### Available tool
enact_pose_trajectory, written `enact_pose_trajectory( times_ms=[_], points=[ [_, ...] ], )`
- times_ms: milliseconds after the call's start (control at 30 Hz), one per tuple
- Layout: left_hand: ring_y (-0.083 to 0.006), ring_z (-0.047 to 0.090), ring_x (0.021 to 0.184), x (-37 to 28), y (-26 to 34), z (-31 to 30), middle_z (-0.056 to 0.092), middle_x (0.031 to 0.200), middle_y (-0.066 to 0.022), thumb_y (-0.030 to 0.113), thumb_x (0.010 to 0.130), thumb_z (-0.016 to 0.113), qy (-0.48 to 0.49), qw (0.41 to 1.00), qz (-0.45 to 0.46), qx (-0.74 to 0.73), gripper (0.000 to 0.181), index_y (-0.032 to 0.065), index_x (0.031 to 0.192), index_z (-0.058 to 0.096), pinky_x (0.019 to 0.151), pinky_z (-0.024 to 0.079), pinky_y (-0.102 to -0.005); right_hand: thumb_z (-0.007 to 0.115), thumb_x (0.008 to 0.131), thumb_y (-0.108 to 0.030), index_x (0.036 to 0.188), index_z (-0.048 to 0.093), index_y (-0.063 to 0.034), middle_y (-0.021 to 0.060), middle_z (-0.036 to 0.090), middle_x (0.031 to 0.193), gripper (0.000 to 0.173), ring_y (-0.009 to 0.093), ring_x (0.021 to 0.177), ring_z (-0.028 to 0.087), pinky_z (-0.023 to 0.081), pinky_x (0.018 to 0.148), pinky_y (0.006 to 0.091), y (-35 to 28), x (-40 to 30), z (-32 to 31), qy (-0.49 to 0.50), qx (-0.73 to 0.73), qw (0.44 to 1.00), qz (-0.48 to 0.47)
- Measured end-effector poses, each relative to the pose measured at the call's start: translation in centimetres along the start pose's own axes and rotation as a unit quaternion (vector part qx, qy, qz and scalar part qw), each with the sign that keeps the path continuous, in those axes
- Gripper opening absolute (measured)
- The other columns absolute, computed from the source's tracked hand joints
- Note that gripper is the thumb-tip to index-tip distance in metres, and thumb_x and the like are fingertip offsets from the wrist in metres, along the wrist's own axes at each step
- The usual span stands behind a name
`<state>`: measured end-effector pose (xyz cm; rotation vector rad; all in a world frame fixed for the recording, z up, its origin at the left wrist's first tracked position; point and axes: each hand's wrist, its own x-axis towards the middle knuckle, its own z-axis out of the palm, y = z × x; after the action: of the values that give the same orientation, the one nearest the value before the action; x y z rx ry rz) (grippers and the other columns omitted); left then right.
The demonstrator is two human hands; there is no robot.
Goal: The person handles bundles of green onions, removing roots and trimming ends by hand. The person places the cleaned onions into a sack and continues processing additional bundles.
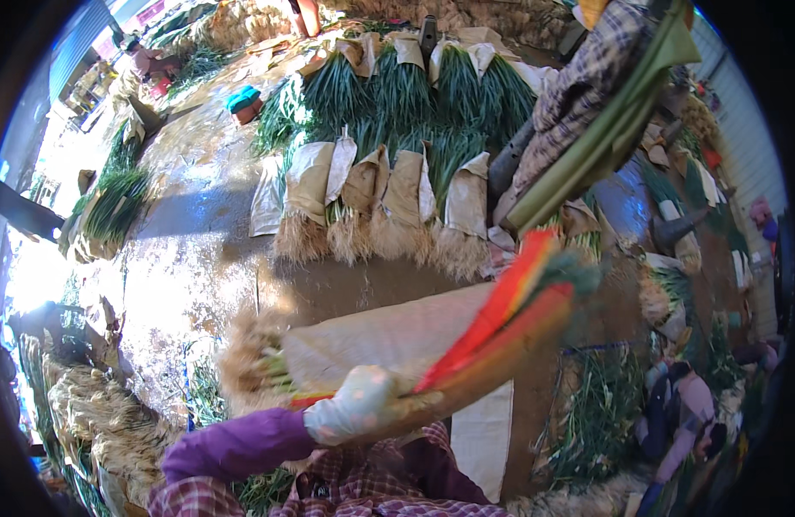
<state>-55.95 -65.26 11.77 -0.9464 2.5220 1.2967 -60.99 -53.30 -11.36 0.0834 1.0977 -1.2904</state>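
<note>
A large bundle of green onions wrapped in a tan sheet (384,329) lies slantwise across my front, its roots (249,355) to the left and its blurred green tops (575,278) to the right. My left hand (355,404), in a pale spotted glove, grips the near side of the wrap. A red and yellow strip of cloth or sheeting (481,316) runs along the bundle's right part. My right hand is hidden; only its purple sleeve (443,462) shows beneath the bundle. A white sheet (485,439) hangs or lies below it.
Wrapped onion bundles (404,194) stand in rows ahead on the wet floor (210,200). A co-worker in a plaid sleeve (585,84) with a green cloth is close at the upper right. Loose onions (598,413) and other people (682,413) are at the lower right; rooted bundles (107,413) lie left.
</note>
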Motion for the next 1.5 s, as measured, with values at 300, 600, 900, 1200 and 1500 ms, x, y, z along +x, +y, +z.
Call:
enact_pose_trajectory(
  times_ms=[300,600,900,1200,1500],
  points=[
    [-0.0061,0.050,0.055,11.3,-4.8,-4.1,0.061,0.061,-0.0023,0.029,0.087,0.067,0.333,0.848,-0.248,-0.328,0.031,-0.0012,0.091,0.070,0.050,0.042,-0.0271,0.042,0.096,-0.041,0.134,0.041,0.0005,0.0143,0.053,0.128,0.056,0.023,0.114,0.053,0.040,0.098,0.0310,-9.7,15.7,3.0,-0.118,-0.052,0.986,0.107],
    [-0.0085,0.055,0.089,34.1,-4.5,-11.9,0.062,0.104,-0.0023,0.020,0.092,0.060,0.368,0.809,-0.239,-0.390,0.033,-0.0016,0.117,0.058,0.077,0.046,-0.0244,0.042,0.096,-0.045,0.135,0.041,0.0011,0.0150,0.053,0.128,0.060,0.023,0.114,0.053,0.039,0.099,0.0310,-26.2,33.3,-3.6,-0.110,-0.068,0.984,0.122],
    [-0.0057,0.055,0.079,61.6,-11.7,-10.6,0.061,0.091,0.0027,0.022,0.092,0.059,0.380,0.726,-0.144,-0.555,0.027,0.0022,0.110,0.062,0.070,0.046,-0.0227,0.039,0.097,-0.046,0.124,0.053,-0.0021,0.0146,0.052,0.129,0.053,0.021,0.115,0.051,0.040,0.098,0.0351,-48.3,48.8,-15.3,0.042,-0.137,0.985,-0.093],
    [-0.0089,0.052,0.074,90.9,-27.3,2.7,0.062,0.091,0.0015,0.029,0.088,0.064,0.302,0.767,-0.174,-0.538,0.032,0.0021,0.105,0.063,0.070,0.044,-0.0258,0.049,0.093,-0.041,0.106,0.063,-0.0050,0.0044,0.065,0.096,0.041,0.015,0.083,0.063,0.051,0.074,0.0304,-34.7,32.1,-36.8,0.270,-0.177,0.933,0.162],
    [-0.0132,0.049,0.067,95.7,-32.1,12.3,0.058,0.077,-0.0027,0.038,0.084,0.068,0.283,0.755,-0.274,-0.525,0.043,-0.0027,0.095,0.062,0.061,0.042,-0.0318,0.045,0.093,-0.040,0.090,0.061,-0.0042,0.0035,0.058,0.076,0.039,0.013,0.069,0.055,0.046,0.065,0.0270,-27.0,17.3,-38.0,0.356,-0.163,0.851,0.351]
  ],
)
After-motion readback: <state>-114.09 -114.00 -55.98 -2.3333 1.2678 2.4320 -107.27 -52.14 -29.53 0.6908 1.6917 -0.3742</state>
